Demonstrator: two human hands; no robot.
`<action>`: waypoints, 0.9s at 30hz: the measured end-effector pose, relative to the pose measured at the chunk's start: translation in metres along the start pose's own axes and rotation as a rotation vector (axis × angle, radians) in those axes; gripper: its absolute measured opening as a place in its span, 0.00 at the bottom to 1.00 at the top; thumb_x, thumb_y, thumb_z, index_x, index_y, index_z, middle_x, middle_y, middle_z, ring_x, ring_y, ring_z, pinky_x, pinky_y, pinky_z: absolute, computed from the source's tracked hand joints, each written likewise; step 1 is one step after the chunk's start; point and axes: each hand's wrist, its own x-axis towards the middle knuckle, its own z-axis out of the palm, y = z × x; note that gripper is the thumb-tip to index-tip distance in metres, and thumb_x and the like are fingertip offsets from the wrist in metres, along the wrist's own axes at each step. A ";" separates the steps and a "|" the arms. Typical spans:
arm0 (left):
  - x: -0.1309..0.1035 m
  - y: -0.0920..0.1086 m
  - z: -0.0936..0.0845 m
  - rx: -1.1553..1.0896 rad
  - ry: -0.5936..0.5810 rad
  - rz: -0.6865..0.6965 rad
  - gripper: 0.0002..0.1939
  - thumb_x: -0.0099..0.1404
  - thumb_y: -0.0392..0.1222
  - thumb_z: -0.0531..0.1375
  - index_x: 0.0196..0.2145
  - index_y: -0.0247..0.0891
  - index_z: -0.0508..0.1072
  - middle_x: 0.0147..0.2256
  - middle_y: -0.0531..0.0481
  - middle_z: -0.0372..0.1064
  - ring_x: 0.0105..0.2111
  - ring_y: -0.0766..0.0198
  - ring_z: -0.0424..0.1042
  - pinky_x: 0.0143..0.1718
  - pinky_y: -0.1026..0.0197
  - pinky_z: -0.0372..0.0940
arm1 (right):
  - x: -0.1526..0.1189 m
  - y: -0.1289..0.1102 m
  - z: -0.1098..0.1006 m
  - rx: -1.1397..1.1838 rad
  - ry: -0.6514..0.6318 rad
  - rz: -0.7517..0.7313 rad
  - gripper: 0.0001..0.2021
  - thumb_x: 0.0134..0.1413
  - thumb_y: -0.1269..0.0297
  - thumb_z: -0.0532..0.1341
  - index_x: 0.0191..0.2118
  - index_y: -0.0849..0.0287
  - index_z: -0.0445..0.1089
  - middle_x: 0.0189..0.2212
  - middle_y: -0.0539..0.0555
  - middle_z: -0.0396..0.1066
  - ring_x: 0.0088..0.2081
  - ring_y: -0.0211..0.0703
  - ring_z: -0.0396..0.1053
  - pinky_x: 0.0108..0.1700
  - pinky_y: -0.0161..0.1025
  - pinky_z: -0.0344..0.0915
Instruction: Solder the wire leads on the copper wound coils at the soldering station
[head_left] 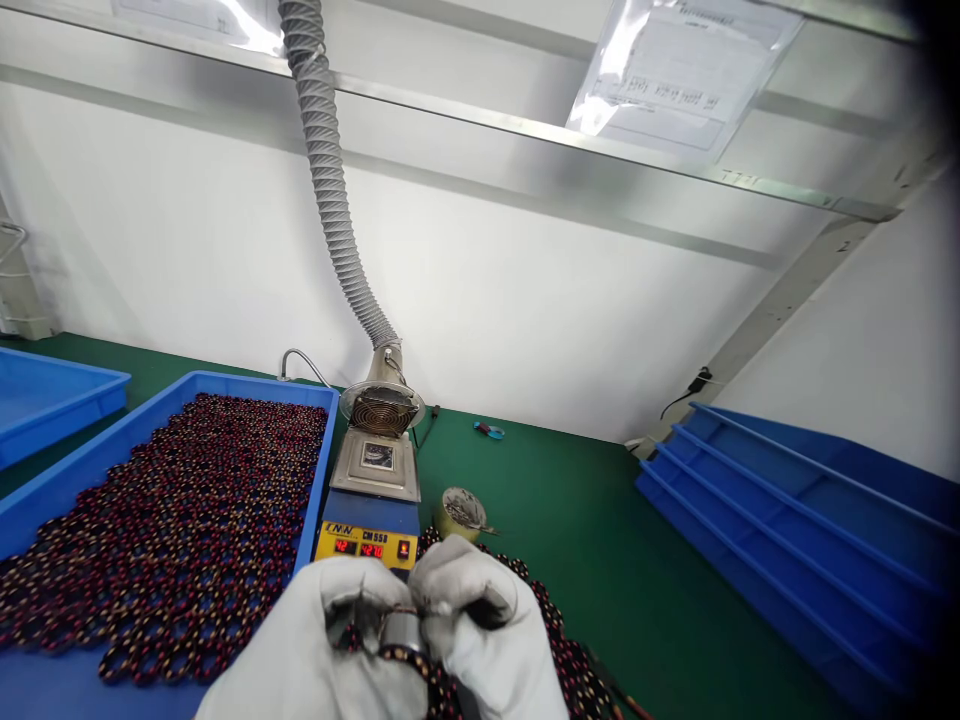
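Note:
My left hand (352, 640), in a white glove with dark-stained fingertips, is closed around a small silvery metal cylinder (403, 632). A dark ring with red and tan flecks (405, 655) sits against the cylinder. My right hand (480, 625), gloved the same way, pinches from the other side, its fingertips meeting the left ones. What lies between the right fingertips is mostly hidden. Just beyond my hands stands a yellow and blue solder pot (367, 535) with red digits lit. More flecked rings (555, 630) lie beside and under my right hand.
A blue tray (196, 380) full of flecked rings is on the left, another blue tray (67, 400) past it. A grey fume hose (330, 170) hangs over the solder pot. A small tub (463, 512) holds grey residue. Stacked blue trays (787, 540) stand on the right.

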 end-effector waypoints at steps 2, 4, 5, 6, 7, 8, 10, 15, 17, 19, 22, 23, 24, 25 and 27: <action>-0.002 0.002 -0.006 0.040 0.117 0.090 0.07 0.57 0.28 0.55 0.28 0.38 0.66 0.24 0.53 0.68 0.22 0.67 0.68 0.21 0.67 0.67 | -0.002 0.007 -0.002 -0.021 0.241 -0.033 0.03 0.43 0.66 0.67 0.24 0.53 0.73 0.23 0.50 0.72 0.25 0.39 0.69 0.28 0.35 0.67; -0.004 0.003 -0.014 0.168 0.164 0.188 0.09 0.54 0.29 0.61 0.32 0.41 0.66 0.30 0.53 0.69 0.30 0.64 0.70 0.31 0.62 0.68 | -0.005 0.012 -0.003 -0.028 0.477 -0.043 0.02 0.43 0.64 0.67 0.26 0.54 0.73 0.26 0.51 0.74 0.28 0.40 0.71 0.31 0.35 0.69; -0.005 0.003 -0.018 0.230 0.160 0.224 0.11 0.54 0.30 0.62 0.33 0.41 0.66 0.33 0.53 0.69 0.34 0.64 0.69 0.35 0.61 0.67 | -0.006 0.013 -0.002 -0.024 0.536 -0.026 0.04 0.41 0.64 0.68 0.27 0.55 0.74 0.27 0.52 0.75 0.29 0.41 0.72 0.32 0.36 0.69; -0.004 0.004 -0.021 0.287 0.165 0.265 0.12 0.55 0.30 0.62 0.35 0.42 0.66 0.35 0.53 0.69 0.36 0.64 0.69 0.38 0.60 0.66 | -0.006 0.015 0.000 -0.008 0.545 0.008 0.07 0.39 0.63 0.69 0.29 0.56 0.74 0.28 0.53 0.75 0.30 0.42 0.72 0.33 0.37 0.70; -0.004 0.004 -0.024 0.333 0.180 0.302 0.12 0.57 0.30 0.62 0.36 0.41 0.66 0.36 0.52 0.69 0.38 0.63 0.68 0.40 0.60 0.65 | -0.006 0.016 0.004 0.021 0.502 0.060 0.10 0.37 0.61 0.70 0.30 0.57 0.74 0.29 0.54 0.76 0.31 0.44 0.72 0.34 0.38 0.70; -0.003 0.004 -0.025 0.364 0.197 0.336 0.11 0.58 0.31 0.61 0.37 0.40 0.65 0.37 0.51 0.69 0.40 0.63 0.67 0.41 0.59 0.65 | -0.006 0.017 0.008 0.070 0.426 0.115 0.13 0.36 0.60 0.70 0.32 0.58 0.74 0.30 0.55 0.76 0.31 0.45 0.73 0.34 0.39 0.70; -0.001 0.005 -0.027 0.430 0.223 0.392 0.09 0.60 0.31 0.59 0.38 0.39 0.66 0.38 0.50 0.69 0.42 0.62 0.66 0.43 0.58 0.64 | -0.004 0.019 0.018 0.202 0.262 0.225 0.16 0.35 0.57 0.70 0.34 0.57 0.74 0.32 0.57 0.76 0.32 0.47 0.73 0.35 0.41 0.71; -0.002 0.005 -0.030 0.480 0.187 0.369 0.11 0.61 0.33 0.57 0.43 0.39 0.66 0.39 0.49 0.69 0.42 0.61 0.66 0.43 0.58 0.64 | 0.004 0.032 0.023 0.426 0.118 0.393 0.14 0.31 0.64 0.72 0.30 0.56 0.75 0.30 0.55 0.76 0.32 0.46 0.73 0.37 0.41 0.71; -0.003 0.004 -0.033 0.417 0.107 0.313 0.13 0.63 0.36 0.57 0.46 0.40 0.66 0.42 0.48 0.68 0.43 0.61 0.66 0.44 0.59 0.64 | 0.007 0.037 0.016 0.452 0.114 0.406 0.14 0.28 0.67 0.73 0.29 0.56 0.75 0.29 0.54 0.76 0.31 0.45 0.74 0.35 0.41 0.72; -0.004 0.002 -0.035 0.337 0.065 0.285 0.12 0.65 0.41 0.55 0.47 0.42 0.66 0.44 0.49 0.68 0.44 0.62 0.66 0.47 0.60 0.62 | 0.009 0.040 0.010 0.470 0.102 0.419 0.14 0.28 0.68 0.73 0.29 0.56 0.74 0.28 0.53 0.76 0.30 0.45 0.74 0.34 0.40 0.72; -0.004 -0.003 -0.037 0.125 0.119 0.214 0.13 0.67 0.50 0.52 0.40 0.45 0.72 0.39 0.51 0.72 0.43 0.60 0.67 0.47 0.60 0.62 | 0.008 0.044 0.008 0.470 0.074 0.427 0.12 0.31 0.65 0.72 0.29 0.56 0.74 0.27 0.53 0.76 0.29 0.44 0.74 0.32 0.40 0.73; -0.004 -0.004 -0.038 0.018 0.159 0.148 0.13 0.65 0.52 0.53 0.36 0.45 0.73 0.36 0.52 0.72 0.41 0.60 0.68 0.46 0.61 0.63 | 0.006 0.045 0.009 0.464 0.070 0.423 0.13 0.31 0.65 0.72 0.30 0.56 0.74 0.28 0.53 0.76 0.30 0.44 0.74 0.32 0.40 0.73; -0.005 -0.004 -0.039 -0.099 0.212 0.066 0.13 0.64 0.53 0.54 0.33 0.45 0.74 0.34 0.53 0.72 0.41 0.60 0.69 0.44 0.62 0.64 | 0.005 0.047 0.011 0.461 0.065 0.421 0.14 0.31 0.65 0.72 0.30 0.56 0.74 0.29 0.53 0.76 0.30 0.44 0.74 0.33 0.40 0.73; -0.005 -0.004 -0.041 -0.207 0.275 -0.019 0.12 0.64 0.51 0.55 0.32 0.45 0.74 0.34 0.53 0.72 0.41 0.60 0.69 0.42 0.63 0.65 | 0.004 0.048 0.012 0.462 0.059 0.423 0.14 0.32 0.64 0.72 0.31 0.56 0.74 0.29 0.53 0.76 0.31 0.45 0.74 0.33 0.41 0.73; -0.006 -0.001 -0.046 -0.293 0.365 -0.163 0.07 0.64 0.44 0.56 0.33 0.46 0.74 0.39 0.54 0.72 0.44 0.61 0.69 0.44 0.64 0.65 | 0.005 0.051 0.012 0.471 0.048 0.436 0.11 0.36 0.63 0.70 0.31 0.56 0.74 0.29 0.53 0.76 0.31 0.44 0.74 0.34 0.41 0.72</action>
